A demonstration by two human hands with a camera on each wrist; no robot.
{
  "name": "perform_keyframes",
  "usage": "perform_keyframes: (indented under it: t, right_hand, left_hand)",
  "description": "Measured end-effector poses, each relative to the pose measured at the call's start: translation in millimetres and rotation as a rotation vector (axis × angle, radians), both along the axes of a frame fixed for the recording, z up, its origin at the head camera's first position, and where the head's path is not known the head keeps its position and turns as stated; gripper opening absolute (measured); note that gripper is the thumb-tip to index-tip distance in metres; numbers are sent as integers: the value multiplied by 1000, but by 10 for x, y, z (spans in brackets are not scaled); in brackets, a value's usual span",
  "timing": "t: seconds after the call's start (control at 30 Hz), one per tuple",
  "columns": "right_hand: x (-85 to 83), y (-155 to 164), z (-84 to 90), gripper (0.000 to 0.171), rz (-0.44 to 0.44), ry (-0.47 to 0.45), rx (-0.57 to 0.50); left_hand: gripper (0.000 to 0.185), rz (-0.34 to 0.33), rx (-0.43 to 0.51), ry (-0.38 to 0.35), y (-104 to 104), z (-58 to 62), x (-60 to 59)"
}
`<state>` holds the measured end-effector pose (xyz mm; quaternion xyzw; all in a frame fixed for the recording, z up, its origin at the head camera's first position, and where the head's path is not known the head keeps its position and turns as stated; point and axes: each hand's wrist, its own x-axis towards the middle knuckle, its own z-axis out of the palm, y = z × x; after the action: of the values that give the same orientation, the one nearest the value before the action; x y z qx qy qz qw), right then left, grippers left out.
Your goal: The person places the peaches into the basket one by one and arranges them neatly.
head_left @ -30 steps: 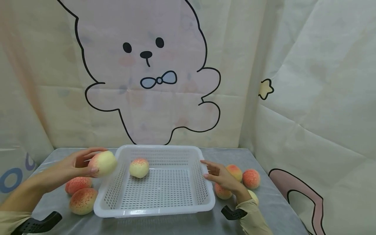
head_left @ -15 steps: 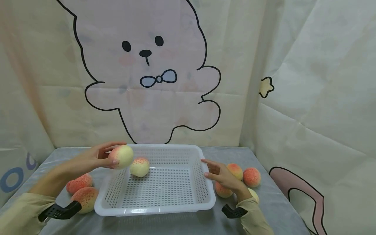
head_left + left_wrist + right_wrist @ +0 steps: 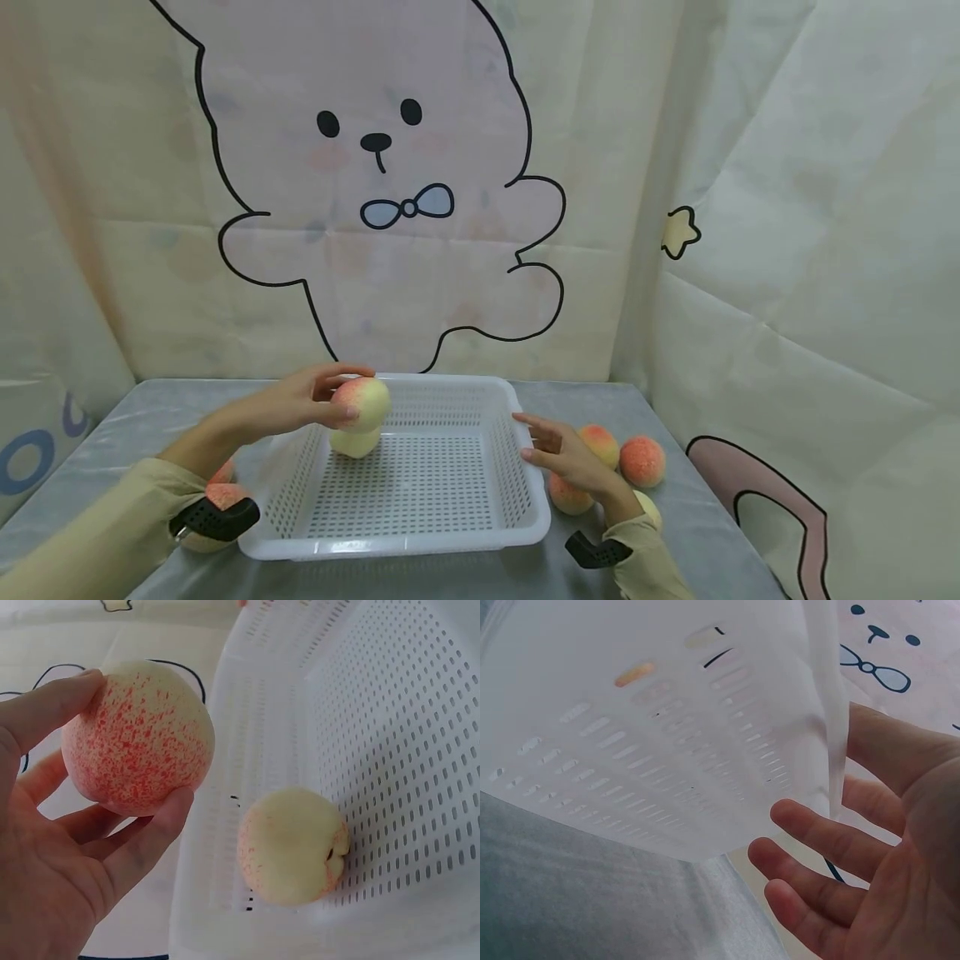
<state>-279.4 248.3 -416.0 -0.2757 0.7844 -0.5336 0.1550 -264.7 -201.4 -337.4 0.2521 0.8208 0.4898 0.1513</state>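
My left hand (image 3: 296, 406) holds a red-flecked peach (image 3: 363, 402) between thumb and fingers, above the left side of the white perforated plastic basket (image 3: 390, 546). A second peach (image 3: 291, 846) lies inside, beneath. My right hand's (image 3: 567, 452) relaxed, slightly spread fingers touch the right rim.

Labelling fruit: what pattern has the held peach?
The peach: red speckles over cream, best in left wrist view.
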Motion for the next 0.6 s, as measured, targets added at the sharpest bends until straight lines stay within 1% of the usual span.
perform_keyframes:
  t: [0.13, 0.37, 0.43, 0.6]
  right_hand:
    - [18, -8, 10, 64, -13, 0, 1]
    - [14, -3, 23, 64, -5, -1, 0]
    - [15, -2, 17, 64, -7, -6, 2]
    - [18, 4, 3, 64, -13, -3, 5]
  left_hand:
    - [63, -11, -28, -5, 120, -12, -65]
    - [61, -62, -42, 13, 324, -32, -194]
    - [61, -63, -44, 8, 372, -45, -232]
    - [56, -31, -94, -11, 472, -81, -313]
